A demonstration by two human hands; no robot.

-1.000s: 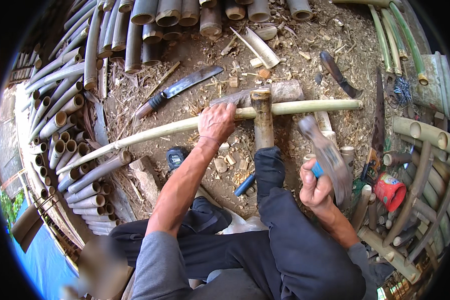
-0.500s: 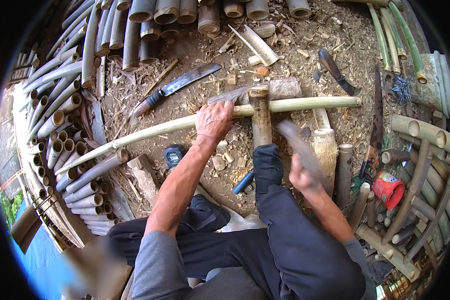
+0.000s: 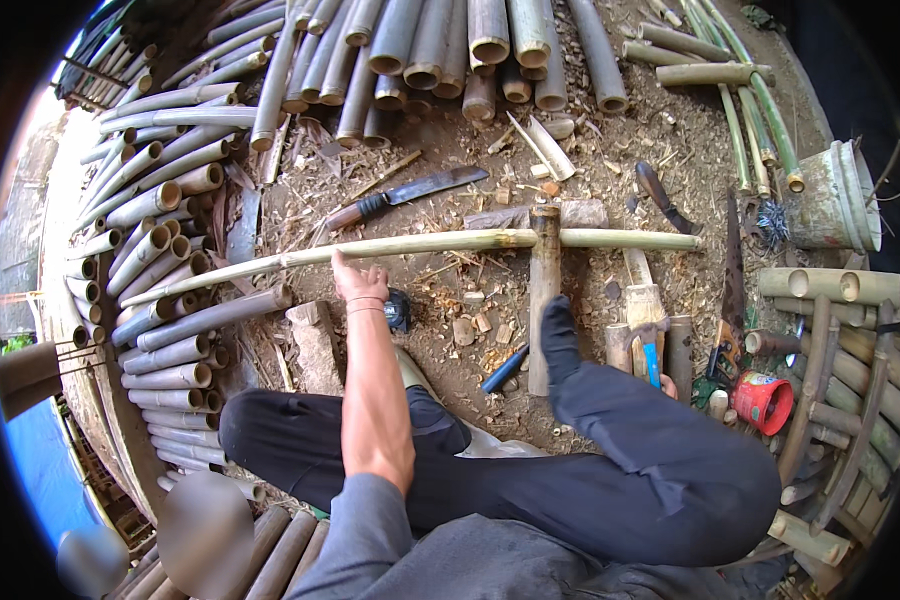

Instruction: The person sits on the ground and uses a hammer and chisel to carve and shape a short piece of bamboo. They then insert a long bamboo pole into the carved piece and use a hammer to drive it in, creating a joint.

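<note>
A long pale bamboo pole lies across in front of me. It crosses a short bamboo piece, passing under or through it; I cannot tell which. My left hand is at the near side of the pole, left of its middle, fingers apart and one digit against it. At the right, my right hand shows only in part past my knee, around the lower end of a tool with a blue handle. The tool's head is against a pale frayed bamboo block. My socked foot is beside the short bamboo piece.
A machete and a smaller curved knife lie among shavings beyond the pole. Cut bamboo tubes are stacked behind and at left. A saw, a red tub and a white bucket are at right.
My left hand has slid left along the pole and loosened from its grip. The right hand has come down and right with its tool, behind my knee. The view has shifted.
</note>
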